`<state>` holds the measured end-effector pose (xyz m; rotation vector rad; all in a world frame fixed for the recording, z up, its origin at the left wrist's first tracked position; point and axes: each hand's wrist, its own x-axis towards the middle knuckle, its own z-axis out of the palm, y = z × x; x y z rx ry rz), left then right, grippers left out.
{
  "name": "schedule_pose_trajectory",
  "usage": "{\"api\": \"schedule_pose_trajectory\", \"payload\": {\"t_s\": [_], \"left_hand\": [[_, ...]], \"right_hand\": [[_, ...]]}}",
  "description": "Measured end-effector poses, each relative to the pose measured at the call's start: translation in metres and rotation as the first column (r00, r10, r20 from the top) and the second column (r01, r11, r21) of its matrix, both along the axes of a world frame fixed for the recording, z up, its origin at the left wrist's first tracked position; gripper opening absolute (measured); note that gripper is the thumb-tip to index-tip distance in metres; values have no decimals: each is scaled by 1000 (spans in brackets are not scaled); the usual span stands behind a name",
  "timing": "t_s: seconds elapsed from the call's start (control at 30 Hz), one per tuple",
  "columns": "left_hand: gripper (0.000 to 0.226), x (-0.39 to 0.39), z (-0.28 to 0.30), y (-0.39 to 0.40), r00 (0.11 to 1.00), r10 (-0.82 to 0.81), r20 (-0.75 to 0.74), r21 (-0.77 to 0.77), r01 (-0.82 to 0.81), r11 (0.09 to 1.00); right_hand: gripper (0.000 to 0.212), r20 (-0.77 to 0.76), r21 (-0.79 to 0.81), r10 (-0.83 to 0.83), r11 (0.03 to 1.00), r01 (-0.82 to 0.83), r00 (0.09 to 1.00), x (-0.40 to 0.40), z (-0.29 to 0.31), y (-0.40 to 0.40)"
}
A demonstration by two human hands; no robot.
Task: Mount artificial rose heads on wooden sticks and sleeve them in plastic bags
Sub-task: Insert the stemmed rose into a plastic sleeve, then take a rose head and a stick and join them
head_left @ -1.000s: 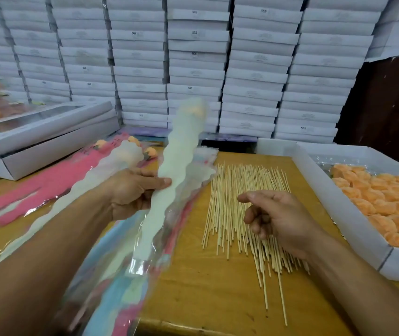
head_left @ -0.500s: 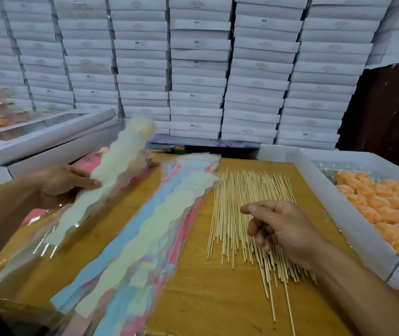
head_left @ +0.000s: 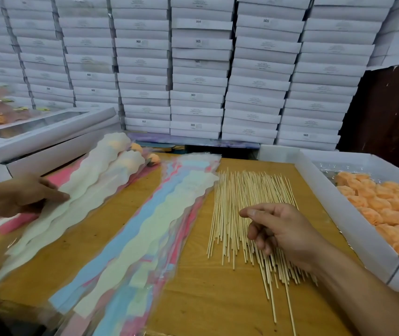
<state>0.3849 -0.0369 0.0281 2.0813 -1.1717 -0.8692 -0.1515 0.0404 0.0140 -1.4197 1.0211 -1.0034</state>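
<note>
The sleeved rose [head_left: 111, 166] lay on the left part of the wooden table [head_left: 218, 299], on top of other finished ones, with its orange head at the far end inside a pale yellow wavy bag. The left hand [head_left: 23, 197] was at the near-left side of it, blurred, with the fingers stretched out and the fingertips touching the bag; they did not look closed around it. In the middle of the table was a flat pile of empty plastic bags [head_left: 145, 234] in blue, pale yellow and pink, going from far to near. Just right of this pile lay the wooden sticks [head_left: 242, 202], many of them side by side, pointing away from the person. The right hand [head_left: 283, 231] hovered over the near part of the sticks, its fingers loosely curled and the forefinger pointing to the left; it held nothing that I could see. At the right edge stood a white tray [head_left: 339, 219] full of orange rose heads [head_left: 392, 209]. On the far left were two flat white boxes [head_left: 48, 141], one on the other. Behind the table rose a wall of stacked white cartons [head_left: 198, 69].
</note>
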Motion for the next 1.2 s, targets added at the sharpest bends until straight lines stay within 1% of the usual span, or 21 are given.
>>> {"api": "schedule_pose_trajectory", "payload": {"t_s": [0.13, 0.27, 0.4, 0.47, 0.5, 0.57, 0.63, 0.7, 0.83, 1.03, 1.1, 1.2], "left_hand": [[39, -10, 3, 2, 991, 43, 130, 8, -45, 999], [49, -8, 2, -2, 958, 61, 280, -12, -61, 998], [57, 3, -2, -13, 914, 108, 392, 2, -118, 993], [58, 2, -2, -16, 864, 109, 492, -18, -115, 993], [55, -2, 1, -17, 817, 106, 567, -56, -90, 994], [45, -24, 10, -16, 699, 119, 705, -165, -1, 986], [42, -64, 21, -10, 634, 110, 766, -227, 106, 968], [38, -111, 29, -2, 627, 56, 777, -229, 198, 953], [30, -196, 30, 16, 734, -33, 678, -270, 291, 918], [28, -280, 23, 27, 768, -216, 603, -236, 431, 871], [28, -307, 16, 27, 786, -270, 556, -240, 463, 853], [29, -346, 4, 24, 831, -307, 463, -276, 465, 841]], "right_hand": [[18, -5, -6, 9, 1000, -9, 1000, -1, -1, -1], [16, -17, -13, 5, 1000, -5, 1000, -1, -1, 0], [15, -37, -31, -2, 1000, 1, 999, -2, -2, -1], [14, -69, -50, -8, 999, 5, 998, -2, -3, -1], [14, -92, -59, -11, 998, 6, 996, -2, -3, -1], [14, -137, -72, -14, 997, 5, 990, -2, -4, -2], [14, -168, -82, -13, 997, -1, 986, -1, -5, -3], [13, -194, -90, -15, 996, -3, 981, 0, -6, -2], [13, -206, -93, -25, 996, 6, 978, -2, -4, 0], [13, -211, -110, -38, 994, 15, 977, -4, -3, -2], [13, -217, -115, -41, 993, 16, 975, -4, -4, -2], [13, -216, -128, -51, 992, 24, 975, -6, -5, -3]]}}
